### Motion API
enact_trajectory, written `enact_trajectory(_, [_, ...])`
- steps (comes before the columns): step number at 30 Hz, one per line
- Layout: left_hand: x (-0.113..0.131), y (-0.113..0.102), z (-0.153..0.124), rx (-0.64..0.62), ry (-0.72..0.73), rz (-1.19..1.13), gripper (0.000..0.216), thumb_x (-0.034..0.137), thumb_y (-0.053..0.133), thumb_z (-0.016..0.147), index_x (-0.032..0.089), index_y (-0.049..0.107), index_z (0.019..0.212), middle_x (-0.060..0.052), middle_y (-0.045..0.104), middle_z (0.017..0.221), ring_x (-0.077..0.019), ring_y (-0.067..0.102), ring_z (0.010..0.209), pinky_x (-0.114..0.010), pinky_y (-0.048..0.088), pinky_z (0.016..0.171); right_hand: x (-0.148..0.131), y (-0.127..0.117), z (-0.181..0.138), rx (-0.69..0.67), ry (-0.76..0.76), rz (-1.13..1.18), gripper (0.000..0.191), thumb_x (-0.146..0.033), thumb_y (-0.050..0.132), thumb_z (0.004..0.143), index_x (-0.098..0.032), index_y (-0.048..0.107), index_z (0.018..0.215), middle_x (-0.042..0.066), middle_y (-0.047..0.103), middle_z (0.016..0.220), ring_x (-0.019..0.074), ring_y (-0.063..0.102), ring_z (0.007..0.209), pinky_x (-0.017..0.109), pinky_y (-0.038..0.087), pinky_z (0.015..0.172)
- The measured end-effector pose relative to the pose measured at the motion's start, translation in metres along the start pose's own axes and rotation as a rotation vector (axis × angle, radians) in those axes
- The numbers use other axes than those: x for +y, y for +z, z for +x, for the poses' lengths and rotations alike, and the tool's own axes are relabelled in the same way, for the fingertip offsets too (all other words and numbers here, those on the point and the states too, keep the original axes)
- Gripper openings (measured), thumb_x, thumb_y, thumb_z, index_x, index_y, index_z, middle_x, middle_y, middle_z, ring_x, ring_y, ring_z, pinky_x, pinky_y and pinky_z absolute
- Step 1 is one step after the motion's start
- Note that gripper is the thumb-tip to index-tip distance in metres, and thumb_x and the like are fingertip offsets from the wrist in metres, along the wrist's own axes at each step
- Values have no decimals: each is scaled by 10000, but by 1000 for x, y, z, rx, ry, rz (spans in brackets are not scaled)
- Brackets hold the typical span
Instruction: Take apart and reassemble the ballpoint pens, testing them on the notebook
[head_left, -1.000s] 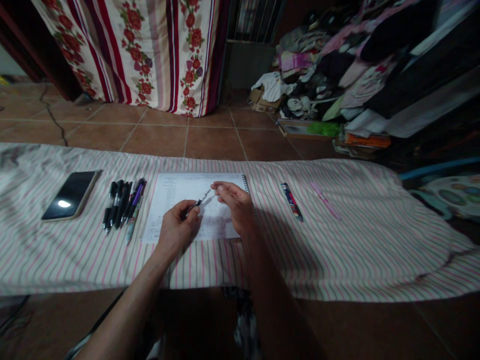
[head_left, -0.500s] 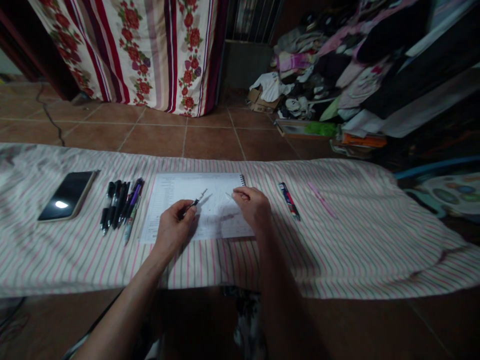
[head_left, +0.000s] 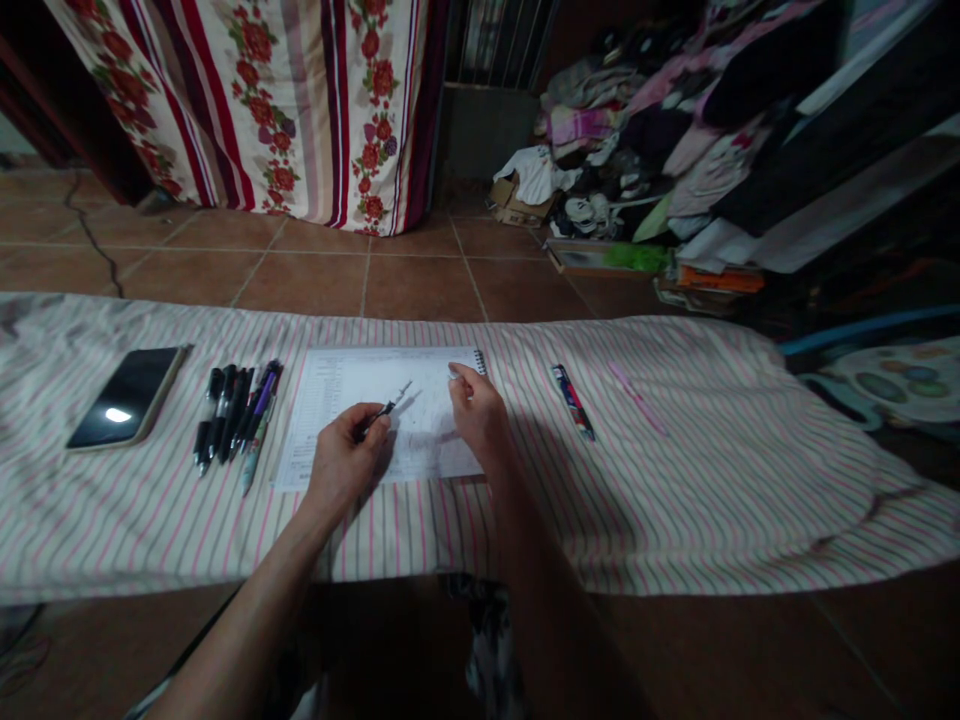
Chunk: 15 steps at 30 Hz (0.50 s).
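Note:
My left hand (head_left: 349,448) is closed around a dark pen (head_left: 389,406), whose thin, pale end points up and away to the right over the paper. Close by on the right, my right hand (head_left: 482,412) has its thumb and fingertips pinched together; a tiny pale bit shows at the tips, too small to name. Both hands are above a spiral notebook (head_left: 315,415) with a printed sheet on top. A dark pen with red and blue markings (head_left: 574,402) lies to the right of the notebook, and a slim pink pen (head_left: 637,398) lies beyond it.
Left of the notebook lies a row of several pens (head_left: 225,415), with a smartphone (head_left: 127,398) farther left. Everything rests on a striped cloth (head_left: 712,480). Behind are a tiled floor (head_left: 412,280), a flowered curtain (head_left: 315,110) and a heap of clothes (head_left: 645,140).
My right hand has shifted left, closer to the pen, and the thin pale piece that stuck out of its fingers hardly shows now. My left hand stays nearly still with the pen.

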<state>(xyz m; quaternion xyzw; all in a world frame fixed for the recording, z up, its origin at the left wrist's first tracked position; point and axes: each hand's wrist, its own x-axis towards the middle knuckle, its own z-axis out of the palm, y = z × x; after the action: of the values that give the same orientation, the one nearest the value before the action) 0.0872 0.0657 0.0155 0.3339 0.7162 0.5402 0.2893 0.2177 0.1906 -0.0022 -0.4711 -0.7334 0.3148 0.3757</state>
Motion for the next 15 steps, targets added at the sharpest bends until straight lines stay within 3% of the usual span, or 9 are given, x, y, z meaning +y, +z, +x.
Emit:
enact_trajectory(3, [-1,0,0,-17,17,15,269,367,603,708,149,665,853,-24,655,727,-139,562,634,-254,433,596,-11,1,0,-71,184,388,339,-320,471,777,-214,677,1024,37,649,903,155,538,709,289,431,633])
enact_trajectory(7, [-4,0,1,-23,25,18,268,378,603,720,154,664,856,-19,652,721,-140,562,639,-253,436,602,-27,0,-4,-97,349,716,255,-333,587,688,-220,695,890,5,624,842,109,501,689,238,416,608])
enact_trajectory(11, [-3,1,1,-31,26,27,280,389,598,725,152,660,861,-23,650,725,-142,558,635,-251,430,591,-34,-1,-6,-94,475,936,244,-328,692,619,-216,690,835,-7,631,838,73,495,661,196,402,585])
enact_trajectory(15, [0,1,-1,-39,7,37,282,386,593,722,148,653,862,-17,640,702,-142,555,621,-258,429,603,-36,-1,-7,-136,540,1000,254,-322,743,585,-204,687,803,1,666,835,64,514,643,185,400,568])
